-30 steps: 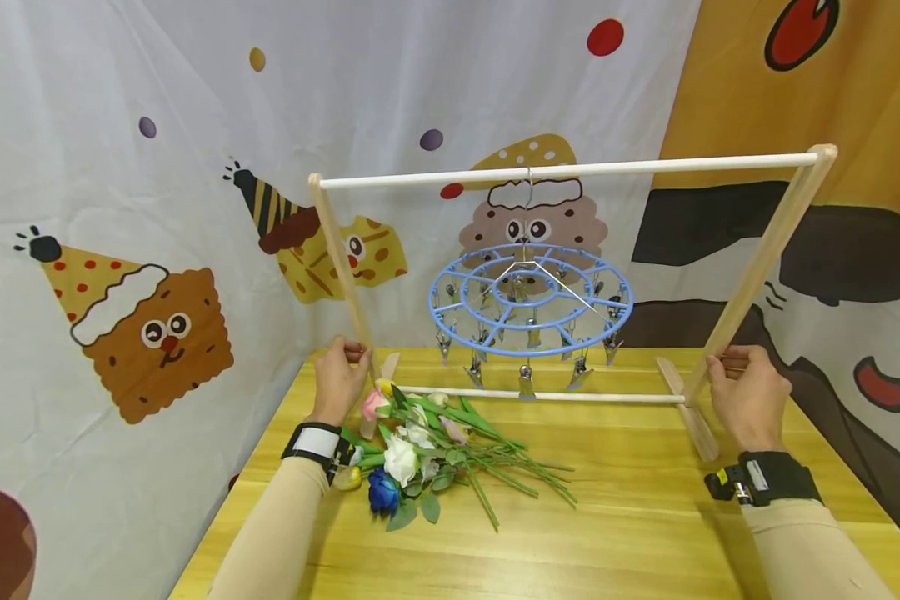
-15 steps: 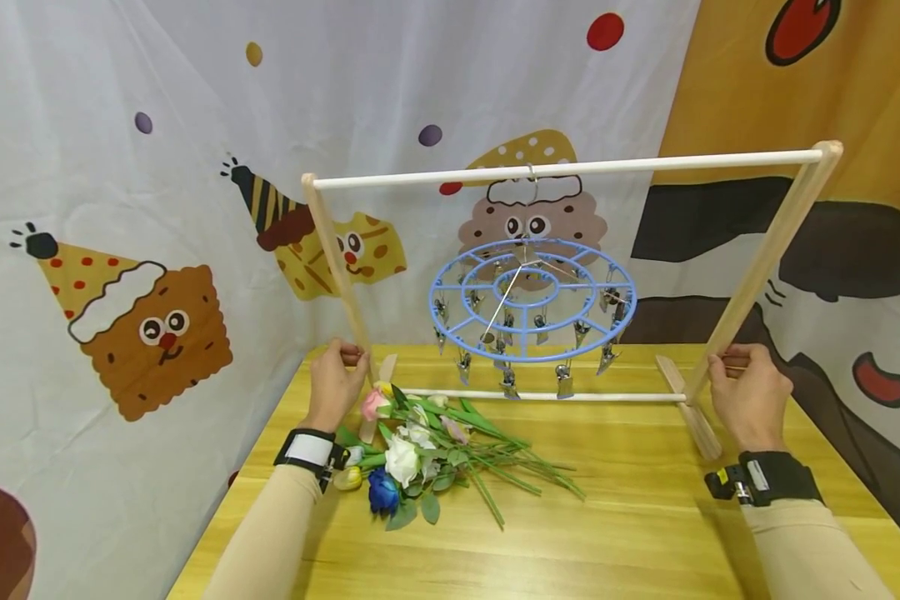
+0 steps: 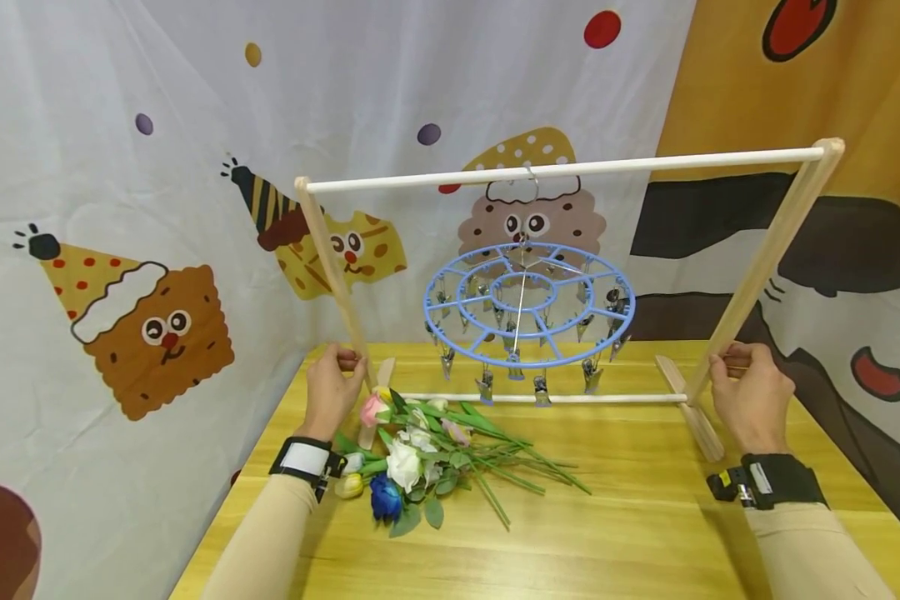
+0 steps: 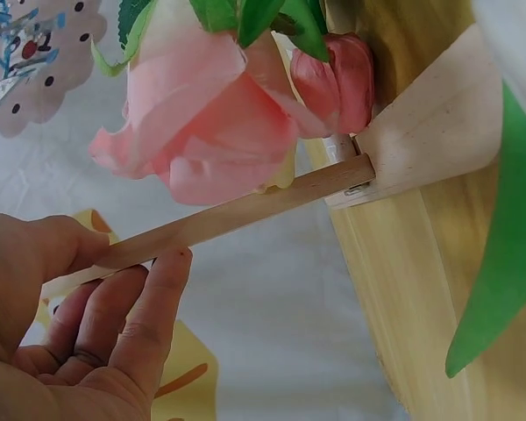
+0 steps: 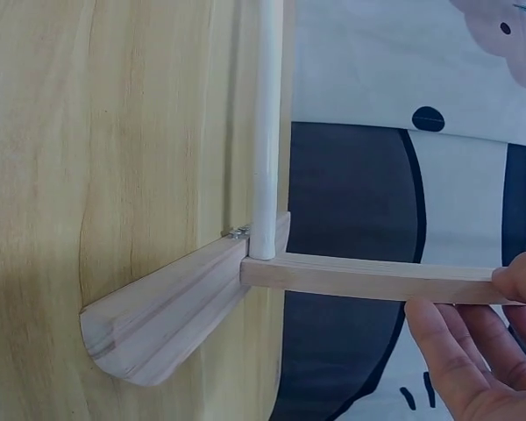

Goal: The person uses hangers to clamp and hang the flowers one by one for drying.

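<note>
The rack [image 3: 607,167] stood right of centre, left hand [image 3: 332,392] pinching one upright [image 3: 328,258], right hand [image 3: 753,396] the other, presumably to steady it. The clip ring [image 3: 555,363] hung from the top bar [image 3: 420,179]; flowers [image 3: 403,465] lay lower centre-left on the worktop [image 3: 607,542].

Lol, the round blue clip hanger [image 3: 523,312] has spun around a bit, clips [image 3: 542,390] and all, and the wooden left upright [image 3: 333,275] has edged slightly outward along with the left hand [image 3: 333,390].

There are two hands [image 3: 333,390], one clip hanger [image 3: 528,311] and one blue rose [image 3: 386,497]. One garment rack [image 3: 766,258] has two uprights [image 3: 333,267], two rods [image 3: 607,168] and two feet [image 3: 700,425].
</note>
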The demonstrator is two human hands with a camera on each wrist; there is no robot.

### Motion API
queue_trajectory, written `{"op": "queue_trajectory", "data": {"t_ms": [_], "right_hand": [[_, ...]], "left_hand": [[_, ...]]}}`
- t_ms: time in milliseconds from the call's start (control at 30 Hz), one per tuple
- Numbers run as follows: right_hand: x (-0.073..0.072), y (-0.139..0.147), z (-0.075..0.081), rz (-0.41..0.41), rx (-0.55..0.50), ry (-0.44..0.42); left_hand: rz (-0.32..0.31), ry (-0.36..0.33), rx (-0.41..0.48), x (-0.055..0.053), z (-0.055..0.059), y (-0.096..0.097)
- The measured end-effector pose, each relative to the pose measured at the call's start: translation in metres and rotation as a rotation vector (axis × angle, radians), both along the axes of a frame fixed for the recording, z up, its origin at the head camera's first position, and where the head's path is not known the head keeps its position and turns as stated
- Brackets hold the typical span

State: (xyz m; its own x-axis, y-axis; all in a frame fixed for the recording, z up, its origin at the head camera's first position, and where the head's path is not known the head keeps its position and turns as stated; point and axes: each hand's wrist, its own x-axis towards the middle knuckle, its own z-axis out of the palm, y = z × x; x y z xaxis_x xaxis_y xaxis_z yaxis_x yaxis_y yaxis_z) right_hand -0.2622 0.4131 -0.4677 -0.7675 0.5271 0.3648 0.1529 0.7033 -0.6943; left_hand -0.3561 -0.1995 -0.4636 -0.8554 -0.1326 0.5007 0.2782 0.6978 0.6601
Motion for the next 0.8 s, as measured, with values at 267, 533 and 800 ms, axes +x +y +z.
{"op": "queue_trajectory", "data": {"t_ms": [267, 533, 800], "right_hand": [[0.005, 0.001, -0.004, 0.011, -0.020, -0.019], [0.016, 0.002, -0.013, 0.068, 0.021, 0.043], [0.033, -0.009, -0.017, 0.130, 0.093, 0.006]], "left_hand": [[-0.006, -0.006, 0.002, 0.007, -0.007, 0.001], [-0.042, -0.017, 0.015, 0.013, -0.002, 0.001], [-0.052, -0.065, -0.023, 0.028, -0.001, -0.001]]}}
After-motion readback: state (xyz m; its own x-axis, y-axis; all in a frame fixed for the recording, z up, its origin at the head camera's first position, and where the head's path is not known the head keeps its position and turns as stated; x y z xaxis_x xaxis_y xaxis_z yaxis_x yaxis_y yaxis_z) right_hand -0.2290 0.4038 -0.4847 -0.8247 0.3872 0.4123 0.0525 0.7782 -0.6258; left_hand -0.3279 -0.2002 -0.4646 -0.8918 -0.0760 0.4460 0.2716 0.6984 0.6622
